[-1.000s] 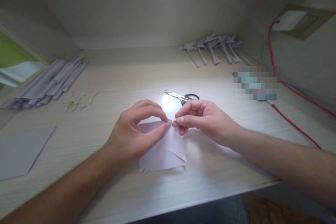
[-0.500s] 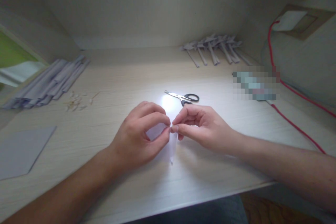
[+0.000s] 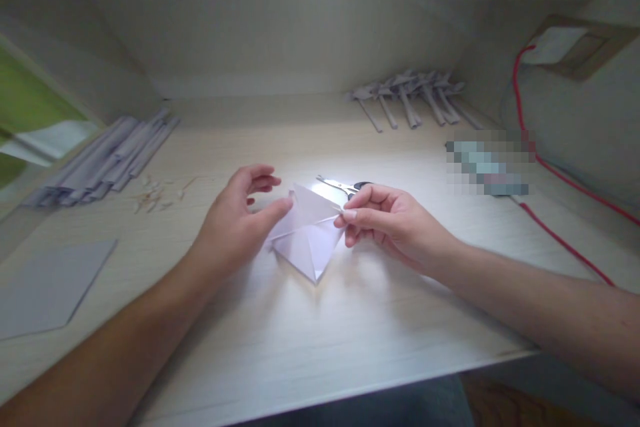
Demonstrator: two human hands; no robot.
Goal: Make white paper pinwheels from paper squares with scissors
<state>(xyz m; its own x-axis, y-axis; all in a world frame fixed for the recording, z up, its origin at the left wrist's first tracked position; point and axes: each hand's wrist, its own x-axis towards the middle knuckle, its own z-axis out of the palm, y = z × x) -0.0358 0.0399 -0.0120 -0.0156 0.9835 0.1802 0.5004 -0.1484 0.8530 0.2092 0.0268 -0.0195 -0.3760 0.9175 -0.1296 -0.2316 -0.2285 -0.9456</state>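
Note:
A white square of paper (image 3: pixel 300 213), with lines like cuts or creases running to its middle, is tilted in front of me. My right hand (image 3: pixel 377 217) pinches it at the right corner between thumb and fingertips. My left hand (image 3: pixel 245 217) is at the upper left of the paper with its fingers apart, the thumb tip touching or just over the edge. Behind the paper lie scissors (image 3: pixel 340 185) with black handles, partly covered by my right hand.
Paper pinwheels (image 3: pixel 405 90) on rolled sticks lie at the back right. To the left are rolled paper tubes (image 3: pixel 107 153), small pale bits (image 3: pixel 153 197) and a sheet stack (image 3: pixel 55 287). A red cable (image 3: pixel 565 247) runs along the right side, beside a blurred-out object (image 3: pixel 487 163).
Both hands were pinching together at the paper's middle. The left hand has let go and moved left and up; the right has lifted a corner, turning the paper's face into view.

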